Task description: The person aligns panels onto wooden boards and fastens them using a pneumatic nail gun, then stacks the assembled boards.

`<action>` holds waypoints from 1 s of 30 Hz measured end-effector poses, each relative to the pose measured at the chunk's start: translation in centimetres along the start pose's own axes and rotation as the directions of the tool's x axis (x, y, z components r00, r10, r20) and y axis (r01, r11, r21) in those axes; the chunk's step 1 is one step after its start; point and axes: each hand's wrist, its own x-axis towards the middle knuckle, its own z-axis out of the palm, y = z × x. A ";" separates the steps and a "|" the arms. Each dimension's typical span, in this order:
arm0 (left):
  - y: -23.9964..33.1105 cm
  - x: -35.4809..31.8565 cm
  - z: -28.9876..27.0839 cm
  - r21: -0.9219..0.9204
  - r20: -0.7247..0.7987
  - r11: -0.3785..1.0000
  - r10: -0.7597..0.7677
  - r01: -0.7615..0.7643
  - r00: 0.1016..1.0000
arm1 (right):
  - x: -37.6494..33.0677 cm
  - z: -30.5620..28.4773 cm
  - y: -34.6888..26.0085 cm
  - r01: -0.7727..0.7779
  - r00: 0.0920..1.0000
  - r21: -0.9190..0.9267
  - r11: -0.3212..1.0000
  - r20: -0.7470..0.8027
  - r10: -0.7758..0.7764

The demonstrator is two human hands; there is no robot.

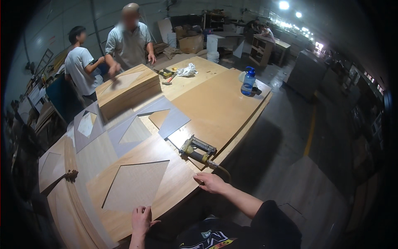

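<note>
A light wood-grain panel [180,172] with a diamond-shaped recess [137,182] lies on the worktable in front of me. My left hand [142,220] is closed over its near edge, fingertips on top close to the diamond's near corner and thumb sticking out sideways. At the panel's right corner, my right hand [210,182] curls its fingers around the edge. Just beyond that hand rests a nail gun [198,149] with a hose running down past my wrist. Grey panel pieces [174,120] with angled cuts lie beyond the panel.
A stack of wood panels [130,97] stands farther back, one person's hand over it; another person stands beside. A large brown board [215,103] carries a blue water bottle [248,82]. Thin wood strips [72,186] lie left. A hammer [169,80] and crumpled white material [187,69] lie behind.
</note>
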 end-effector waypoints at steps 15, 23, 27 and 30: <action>0.2 -0.6 -0.2 0.004 -0.020 1.000 0.011 -0.011 1.000 | 0.7 -1.3 -1.2 -0.160 0.971 -0.113 0.981 0.161 0.177; 0.4 -0.6 -0.4 -0.013 -0.055 1.000 -0.016 0.016 0.998 | 1.1 -0.5 0.4 -0.091 0.991 -0.137 0.986 0.082 0.103; -1.5 -5.2 0.4 -0.029 -0.180 0.968 -0.251 0.250 0.951 | 0.9 -1.5 0.5 -0.198 0.964 -0.110 0.974 0.158 0.214; -4.3 -12.9 -2.4 0.055 -0.197 0.865 -0.479 0.498 0.855 | 0.7 -1.3 0.0 -0.186 0.969 -0.091 0.978 0.149 0.198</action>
